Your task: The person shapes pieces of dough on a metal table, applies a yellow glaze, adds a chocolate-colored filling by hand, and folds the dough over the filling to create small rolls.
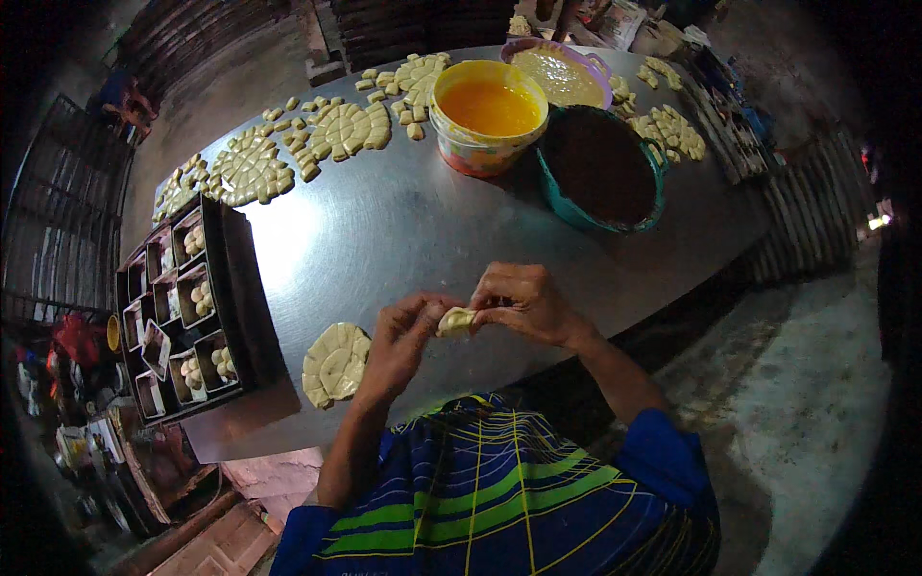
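Between my two hands, a small piece of pale yellow dough (453, 324) is pinched above the steel table. My left hand (411, 341) has its fingers closed on the dough's left end. My right hand (514, 305) grips its right end between thumb and fingers. A round, scored slab of dough (335, 366) lies on the table just left of my left hand.
A black rack of square tins (187, 312), some holding dough balls, stands at left. Cut dough (346, 130) lines the steel table's (605, 278) far side, beside a yellow-filled bucket (485, 115), a teal basin of dark stuff (600, 168) and a purple basin (557, 72). A person (125, 101) is beyond at top left.
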`<action>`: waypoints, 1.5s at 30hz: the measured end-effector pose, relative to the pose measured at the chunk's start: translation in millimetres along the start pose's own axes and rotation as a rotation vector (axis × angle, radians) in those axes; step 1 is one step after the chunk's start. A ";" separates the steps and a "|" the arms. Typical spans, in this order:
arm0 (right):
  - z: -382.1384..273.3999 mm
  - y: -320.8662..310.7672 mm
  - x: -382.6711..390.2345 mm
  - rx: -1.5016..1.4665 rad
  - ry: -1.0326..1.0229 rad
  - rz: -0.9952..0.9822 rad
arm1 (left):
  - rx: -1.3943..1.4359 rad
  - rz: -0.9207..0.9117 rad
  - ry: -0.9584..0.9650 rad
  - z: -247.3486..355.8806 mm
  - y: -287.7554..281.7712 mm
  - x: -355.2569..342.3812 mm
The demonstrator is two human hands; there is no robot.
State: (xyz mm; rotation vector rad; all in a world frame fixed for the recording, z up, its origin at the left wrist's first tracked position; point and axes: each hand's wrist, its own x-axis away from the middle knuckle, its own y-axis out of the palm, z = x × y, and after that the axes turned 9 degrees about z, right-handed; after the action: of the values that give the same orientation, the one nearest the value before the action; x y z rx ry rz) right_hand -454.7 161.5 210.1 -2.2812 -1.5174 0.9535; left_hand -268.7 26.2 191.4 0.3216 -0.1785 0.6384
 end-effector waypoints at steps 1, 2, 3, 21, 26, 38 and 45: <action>3.5 3.9 0.4 0.013 -0.060 0.053 | 0.124 0.067 -0.080 1.9 2.6 -1.9; 4.7 7.2 0.3 0.026 -0.119 0.106 | 0.250 0.131 -0.159 3.2 3.1 -2.6; 3.6 10.2 -0.4 0.051 -0.163 0.137 | 0.365 0.066 -0.231 -7.0 -1.5 -5.8; -31.4 81.4 12.8 0.324 0.176 0.389 | 0.427 0.018 -0.197 -33.9 -21.5 -5.1; -15.9 80.1 13.8 -0.066 0.346 0.483 | 0.325 0.029 -0.127 -27.7 -11.3 -3.3; 5.8 80.9 25.7 -0.219 0.337 0.360 | 0.329 0.265 -0.187 -48.3 -2.6 -4.5; 6.4 73.8 31.3 0.196 -0.022 0.260 | 0.294 0.155 -0.164 -58.1 -7.8 -3.2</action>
State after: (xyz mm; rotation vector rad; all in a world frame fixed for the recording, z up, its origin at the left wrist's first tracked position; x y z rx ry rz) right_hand -396.9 156.4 154.4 -2.3664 -1.0958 1.1422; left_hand -262.7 38.7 134.3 0.6488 -0.2693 0.7937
